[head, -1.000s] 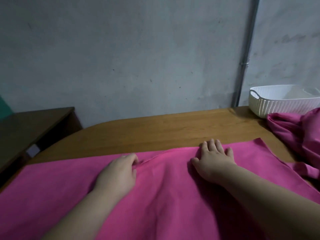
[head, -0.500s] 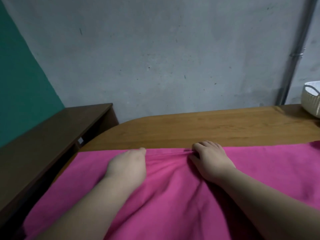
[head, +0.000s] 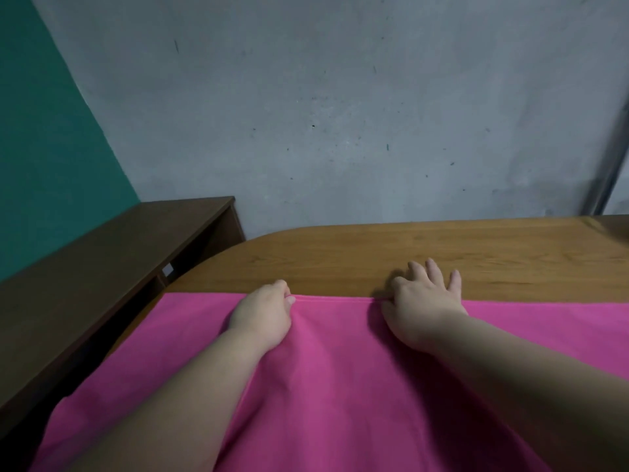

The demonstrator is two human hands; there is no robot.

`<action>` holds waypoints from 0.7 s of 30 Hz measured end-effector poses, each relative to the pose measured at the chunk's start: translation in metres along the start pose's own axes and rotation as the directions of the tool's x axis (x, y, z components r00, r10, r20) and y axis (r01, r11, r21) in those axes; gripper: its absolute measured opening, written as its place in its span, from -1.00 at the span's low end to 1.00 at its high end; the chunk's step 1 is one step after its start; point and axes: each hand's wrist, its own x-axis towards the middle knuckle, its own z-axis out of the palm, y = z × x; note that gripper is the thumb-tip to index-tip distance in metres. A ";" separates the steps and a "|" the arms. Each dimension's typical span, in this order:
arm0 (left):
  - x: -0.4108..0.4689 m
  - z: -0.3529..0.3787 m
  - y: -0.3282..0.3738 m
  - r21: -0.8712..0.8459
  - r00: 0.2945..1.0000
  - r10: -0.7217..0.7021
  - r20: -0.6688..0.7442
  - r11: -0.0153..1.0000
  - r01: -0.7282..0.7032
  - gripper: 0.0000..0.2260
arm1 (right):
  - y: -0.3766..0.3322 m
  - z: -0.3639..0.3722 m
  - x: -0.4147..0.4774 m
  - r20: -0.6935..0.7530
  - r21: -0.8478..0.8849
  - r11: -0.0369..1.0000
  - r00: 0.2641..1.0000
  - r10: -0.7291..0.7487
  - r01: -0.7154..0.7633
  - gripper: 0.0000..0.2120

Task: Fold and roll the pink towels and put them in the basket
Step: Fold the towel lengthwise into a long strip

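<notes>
A pink towel [head: 333,376] lies spread flat over the near part of the wooden table [head: 374,253], its far hem running straight from left to right. My left hand [head: 263,315] sits on the towel with its fingers curled over that hem, pinching it. My right hand [head: 422,308] is a short way to the right on the same hem. Its thumb and bent forefinger nip the edge while the other fingers reach out over the bare wood. The hem is stretched straight between the two hands. The basket is out of view.
A lower dark wooden bench [head: 102,253] stands to the left of the table against a teal wall. A grey wall rises behind the table, with a metal pipe [head: 609,185] at the far right. Bare tabletop lies beyond the towel's hem.
The view has swung left, so the basket and the second pink towel have left the frame. Both hands slid forward to the towel's far hem, and the ridge between them is now flat.
</notes>
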 end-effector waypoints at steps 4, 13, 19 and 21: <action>0.003 -0.002 -0.005 -0.061 1.000 0.003 0.001 0.998 -0.003 -0.86 | -0.043 0.004 0.012 0.000 -0.003 0.995 0.995 -0.104 0.104 -0.45; -0.016 -0.032 -0.019 -0.142 0.993 0.055 0.101 0.989 -0.040 -0.85 | -0.085 0.032 0.023 -0.065 0.140 0.970 0.979 -0.192 0.200 -0.58; -0.040 -0.071 -0.051 0.393 0.963 -0.147 0.228 0.918 0.047 -0.85 | -0.089 0.030 0.021 -0.067 0.127 0.975 0.982 -0.176 0.184 -0.56; -0.040 -0.078 -0.061 0.509 0.956 -0.200 0.216 0.859 0.065 -0.77 | -0.088 0.031 0.020 -0.068 0.124 0.976 0.983 -0.173 0.180 -0.57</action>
